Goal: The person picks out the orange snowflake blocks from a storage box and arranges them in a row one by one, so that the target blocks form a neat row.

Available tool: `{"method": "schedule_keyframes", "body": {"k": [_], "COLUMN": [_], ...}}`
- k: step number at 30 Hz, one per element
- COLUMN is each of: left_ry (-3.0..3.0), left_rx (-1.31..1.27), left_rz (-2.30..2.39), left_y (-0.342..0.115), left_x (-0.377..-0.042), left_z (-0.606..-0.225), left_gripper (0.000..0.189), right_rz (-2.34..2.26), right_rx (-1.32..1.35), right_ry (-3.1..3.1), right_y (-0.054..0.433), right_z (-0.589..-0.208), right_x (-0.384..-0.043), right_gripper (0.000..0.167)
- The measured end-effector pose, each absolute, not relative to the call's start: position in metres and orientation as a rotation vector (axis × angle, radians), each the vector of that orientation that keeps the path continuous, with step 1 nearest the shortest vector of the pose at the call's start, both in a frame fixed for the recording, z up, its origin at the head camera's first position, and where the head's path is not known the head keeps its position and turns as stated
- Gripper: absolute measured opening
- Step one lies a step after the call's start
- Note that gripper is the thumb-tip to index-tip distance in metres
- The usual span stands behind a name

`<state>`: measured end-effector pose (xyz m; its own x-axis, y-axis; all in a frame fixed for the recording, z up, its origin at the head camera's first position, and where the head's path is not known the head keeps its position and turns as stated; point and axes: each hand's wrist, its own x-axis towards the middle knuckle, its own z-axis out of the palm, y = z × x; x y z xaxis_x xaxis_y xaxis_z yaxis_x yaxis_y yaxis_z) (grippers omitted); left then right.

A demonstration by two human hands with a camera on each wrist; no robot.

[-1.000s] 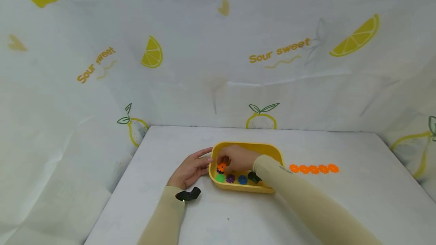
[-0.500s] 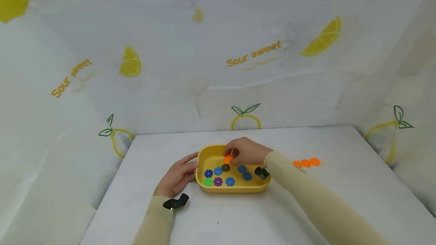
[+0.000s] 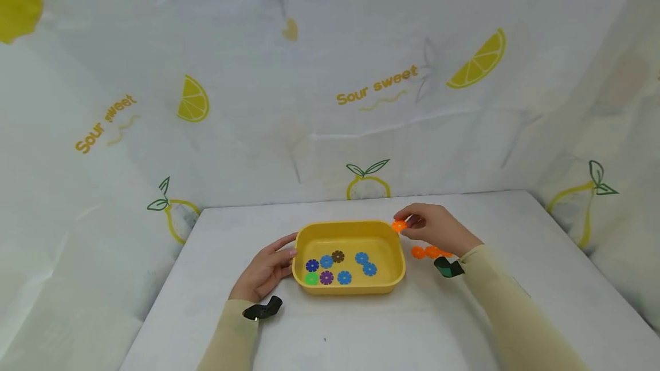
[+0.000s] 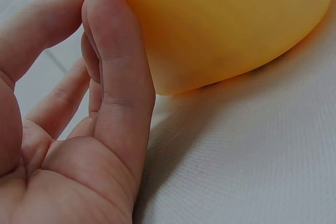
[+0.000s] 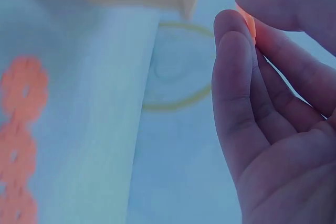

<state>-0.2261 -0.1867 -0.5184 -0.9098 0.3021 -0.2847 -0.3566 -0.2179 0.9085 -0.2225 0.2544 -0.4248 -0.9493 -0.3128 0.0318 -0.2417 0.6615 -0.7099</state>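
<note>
My right hand [image 3: 435, 228] pinches an orange snowflake building disc [image 3: 399, 226] between thumb and fingertips, just above the right rim of a yellow plastic tray [image 3: 350, 289]. The disc shows edge-on in the right wrist view. My left hand [image 3: 268, 271] holds the tray's left side, its thumb at the rim and fingers against the outer wall. Inside the tray lie several loose discs: blue ones [image 3: 344, 277], a dark blue one [image 3: 312, 265], a brown one [image 3: 337, 256], a purple one [image 3: 326, 277] and a green one [image 3: 311, 279].
A row of orange discs [image 3: 418, 252] lies on the white tabletop [image 3: 330, 331] right of the tray, partly covered by my right wrist in the head view. A lemon-printed cloth [image 3: 258, 153] hangs behind the table.
From inside the tray, my right hand has lifted the orange disc and carried it right to the tray's right rim. My left hand has stayed on the tray's left side.
</note>
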Motion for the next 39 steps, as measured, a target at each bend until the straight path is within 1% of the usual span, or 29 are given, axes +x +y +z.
{"method": "schedule_keyframes", "body": {"k": [4,8,15,21,29,34,39], "left_ry": [1.623,1.621,1.635,1.654,1.659,1.658,1.642], "left_rx": [-0.066,-0.077,-0.079,-0.085,-0.107,-0.101,-0.133], "left_rz": [2.178,2.175,2.156,2.150,2.151,2.145,2.160], "left_y": [-0.186,-0.186,-0.186,-0.185,-0.185,-0.185,-0.184], "left_x": [-0.226,-0.226,-0.227,-0.225,-0.225,-0.225,-0.224], "left_z": [-0.517,-0.519,-0.522,-0.521,-0.518,-0.516,-0.517], "left_gripper": [0.062,0.063,0.064,0.065,0.062,0.065,0.062], "right_rz": [-1.169,-1.163,-1.113,-1.077,-1.029,-1.008,-0.976], "right_rx": [-0.349,-0.212,-0.118,-0.064,-0.017,0.029,0.064], "right_ry": [2.863,2.908,2.993,3.017,3.026,3.015,2.991], "right_y": [0.289,0.321,0.364,0.380,0.391,0.398,0.406], "right_z": [-0.432,-0.443,-0.460,-0.467,-0.475,-0.478,-0.481], "right_x": [-0.211,-0.198,-0.182,-0.178,-0.178,-0.177,-0.175], "right_gripper": [0.030,0.035,0.039,0.039,0.044,0.044,0.045]}}
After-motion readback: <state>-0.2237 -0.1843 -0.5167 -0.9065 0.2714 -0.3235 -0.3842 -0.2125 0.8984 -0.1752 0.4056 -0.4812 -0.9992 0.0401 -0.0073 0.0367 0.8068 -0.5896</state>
